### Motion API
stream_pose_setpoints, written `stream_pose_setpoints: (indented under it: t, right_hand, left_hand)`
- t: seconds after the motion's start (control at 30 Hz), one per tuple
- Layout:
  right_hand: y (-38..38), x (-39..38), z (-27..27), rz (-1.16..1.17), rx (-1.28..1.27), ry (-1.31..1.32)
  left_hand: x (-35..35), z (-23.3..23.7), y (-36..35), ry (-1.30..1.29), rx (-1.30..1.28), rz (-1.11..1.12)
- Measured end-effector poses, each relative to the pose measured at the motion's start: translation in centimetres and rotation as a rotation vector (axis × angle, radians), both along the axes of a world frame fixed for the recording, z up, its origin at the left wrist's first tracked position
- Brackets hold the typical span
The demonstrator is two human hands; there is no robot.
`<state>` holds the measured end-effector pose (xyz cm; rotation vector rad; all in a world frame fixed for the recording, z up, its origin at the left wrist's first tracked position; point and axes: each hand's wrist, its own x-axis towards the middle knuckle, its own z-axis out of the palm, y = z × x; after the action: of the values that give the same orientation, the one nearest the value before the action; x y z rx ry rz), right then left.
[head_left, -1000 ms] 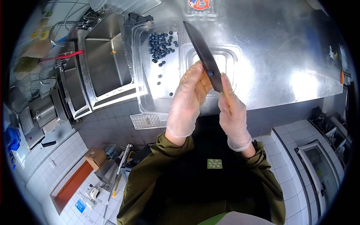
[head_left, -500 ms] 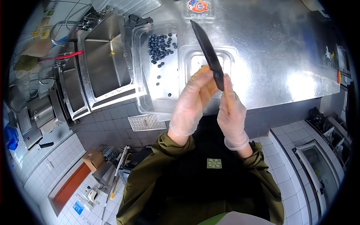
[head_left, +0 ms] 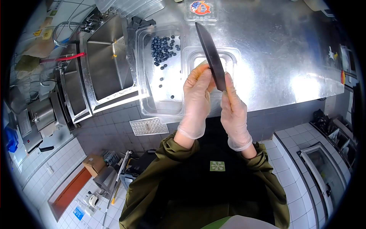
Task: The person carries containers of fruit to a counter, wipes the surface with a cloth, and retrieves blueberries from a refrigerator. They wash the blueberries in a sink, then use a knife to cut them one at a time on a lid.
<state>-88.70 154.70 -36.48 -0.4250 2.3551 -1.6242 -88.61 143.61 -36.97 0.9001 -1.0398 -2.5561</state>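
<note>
A knife [head_left: 211,51] with a dark, broad blade points up and slightly left, held above the steel table. My right hand [head_left: 233,107], in a clear glove, is closed around its lower end, thumb along the blade's right side; the grip hides the handle. My gloved left hand [head_left: 195,95] is closed at the blade's left edge, fingers curled and thumb touching or almost touching the blade. Whatever those fingers pinch is hidden. Behind both hands lies a clear plastic container [head_left: 235,53]. To the left, a larger clear tub [head_left: 142,87] holds many loose blueberries [head_left: 162,49].
A steel sink [head_left: 105,68] adjoins the table [head_left: 274,57] on the left. At the back sits a clear punnet with an orange label [head_left: 201,7]. Stacked clear containers [head_left: 129,7] and a dark cloth [head_left: 139,23] are at the back left.
My left hand has turned, its fingers curling inward against the blade edge. A dark round spot low on the blade no longer shows. My right hand has shifted slightly down and left.
</note>
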Motion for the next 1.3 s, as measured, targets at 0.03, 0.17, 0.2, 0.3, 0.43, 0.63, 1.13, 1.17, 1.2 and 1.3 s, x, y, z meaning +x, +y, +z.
stream_pose_setpoints:
  t: [0.03, 0.17, 0.2, 0.3, 0.43, 0.63, 1.13, 1.17, 1.2, 1.3]
  right_hand:
    - [0.0, 0.0, 0.1, 0.003, -0.005, -0.011]
    - [0.1, 0.1, 0.2, 0.013, -0.01, -0.005]
    - [0.0, 0.1, 0.1, 0.01, 0.001, 0.039]
    - [-0.1, 0.0, -0.3, -0.005, 0.005, 0.161]
    - [0.0, -0.1, -0.5, 0.015, 0.116, 0.311]
    - [0.2, 0.0, 0.0, 0.074, 0.37, 0.341]
    - [0.3, -0.7, -2.6, 0.017, -0.237, -0.303]
    - [0.3, -0.9, -2.5, 0.003, -0.212, -0.279]
    - [0.3, -1.0, -2.4, -0.011, -0.187, -0.255]
    - [0.3, -1.4, -2.8, -0.018, -0.125, -0.207]
  left_hand:
    - [0.1, 0.0, 0.0, 0.008, 0.02, 0.0]
    - [0.1, 0.7, 0.0, -0.028, 0.124, -0.016]
    - [0.1, 0.7, -0.1, -0.014, 0.125, -0.042]
    - [0.3, 0.2, -0.5, 0.023, 0.144, -0.101]
    - [0.6, -0.9, -0.9, 0.098, 0.199, -0.153]
    - [0.8, -1.5, -0.2, 0.082, 0.089, -0.159]
    - [0.4, -1.8, -0.7, 0.033, 0.206, -0.221]
    - [0.5, -2.2, -0.7, 0.018, 0.217, -0.212]
    - [0.5, -2.6, -0.7, 0.017, 0.234, -0.188]
    - [0.3, -3.1, -0.3, -0.011, 0.129, -0.178]
